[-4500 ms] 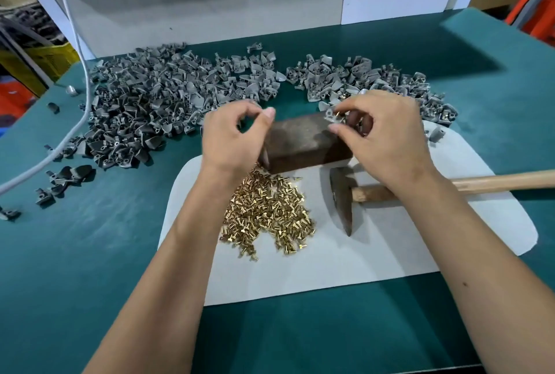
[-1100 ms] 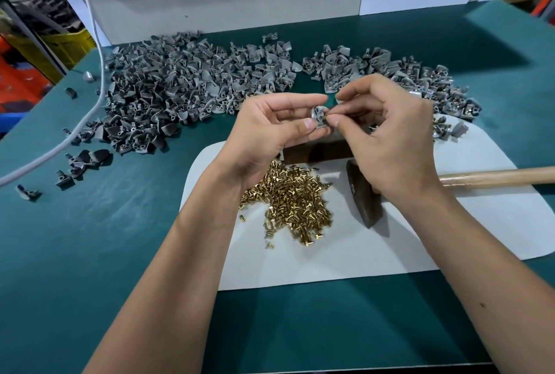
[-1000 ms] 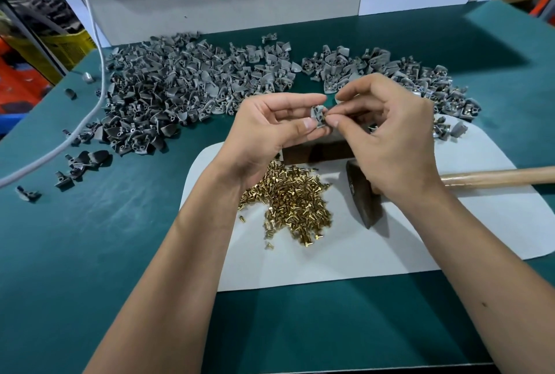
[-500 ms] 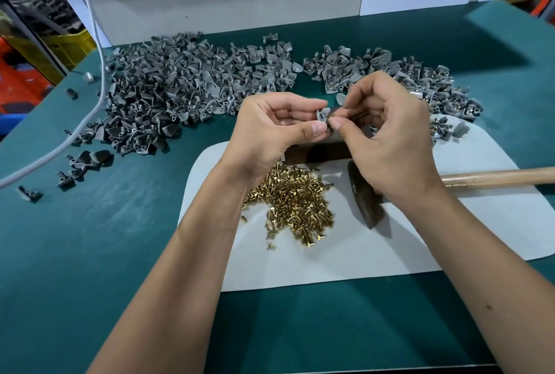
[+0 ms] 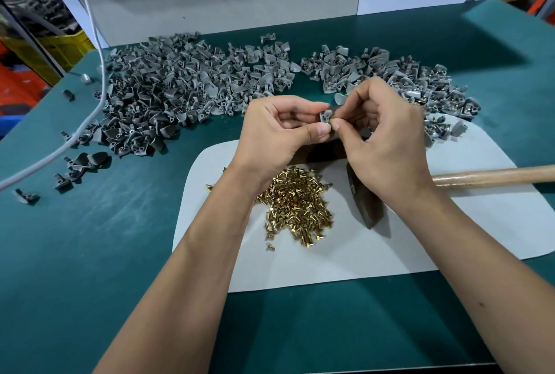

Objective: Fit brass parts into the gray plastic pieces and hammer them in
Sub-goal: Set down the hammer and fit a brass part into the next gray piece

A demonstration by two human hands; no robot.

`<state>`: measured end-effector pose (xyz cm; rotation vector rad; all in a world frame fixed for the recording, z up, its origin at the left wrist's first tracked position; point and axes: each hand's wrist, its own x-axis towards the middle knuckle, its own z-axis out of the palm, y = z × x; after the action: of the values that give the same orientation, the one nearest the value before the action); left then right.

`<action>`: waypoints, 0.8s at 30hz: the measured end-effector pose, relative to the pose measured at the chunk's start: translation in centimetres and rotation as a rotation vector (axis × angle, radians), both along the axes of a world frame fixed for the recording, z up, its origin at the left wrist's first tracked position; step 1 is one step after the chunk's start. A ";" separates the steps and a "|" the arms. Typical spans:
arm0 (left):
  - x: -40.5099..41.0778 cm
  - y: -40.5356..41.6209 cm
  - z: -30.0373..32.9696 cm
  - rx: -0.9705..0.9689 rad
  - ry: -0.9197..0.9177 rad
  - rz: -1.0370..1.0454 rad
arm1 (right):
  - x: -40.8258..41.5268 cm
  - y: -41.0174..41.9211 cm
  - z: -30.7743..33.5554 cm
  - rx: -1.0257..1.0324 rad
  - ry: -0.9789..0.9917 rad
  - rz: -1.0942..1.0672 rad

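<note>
My left hand (image 5: 282, 130) pinches a small gray plastic piece (image 5: 325, 117) between thumb and forefinger, above the dark metal block (image 5: 324, 153). My right hand (image 5: 381, 136) has its thumb and forefinger pressed against that piece; whatever they hold is too small to see. A heap of brass parts (image 5: 297, 202) lies on the white mat (image 5: 330, 259) under my left wrist. The hammer lies on the mat, its dark head (image 5: 365, 205) near the brass heap and its wooden handle (image 5: 495, 177) pointing right.
A big pile of gray plastic pieces (image 5: 180, 88) covers the back left of the green table (image 5: 90, 238). A smaller pile (image 5: 405, 79) sits at the back right. A white cable (image 5: 90, 43) runs along the left edge. A white panel stands behind.
Since 4.5 s ago both hands rose from the block and came together on one gray piece. In the last second the fingers only shifted slightly on it.
</note>
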<state>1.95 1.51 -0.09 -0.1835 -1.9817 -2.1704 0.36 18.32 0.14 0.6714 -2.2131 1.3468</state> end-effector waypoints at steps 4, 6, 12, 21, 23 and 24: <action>-0.1 -0.5 0.0 0.059 -0.011 -0.014 | -0.2 0.2 0.1 -0.016 0.032 0.044; 0.0 -0.7 0.0 0.085 -0.019 -0.032 | -0.2 0.2 0.1 0.001 0.065 0.040; 0.3 -0.8 0.5 0.144 -0.030 -0.086 | -0.3 0.4 0.4 0.088 0.231 -0.021; 0.2 0.2 0.5 -0.100 0.120 0.091 | -0.2 0.3 0.5 0.114 0.177 -0.060; 0.1 0.3 0.4 -0.147 0.144 0.123 | -0.3 0.3 0.5 0.108 0.160 -0.073; 0.1 0.4 0.4 -0.159 0.144 0.139 | -0.3 0.2 0.5 0.106 0.153 -0.078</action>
<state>2.04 1.88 0.28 -0.2127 -2.0209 -1.8626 0.07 18.56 0.65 0.6937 -2.1754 1.1090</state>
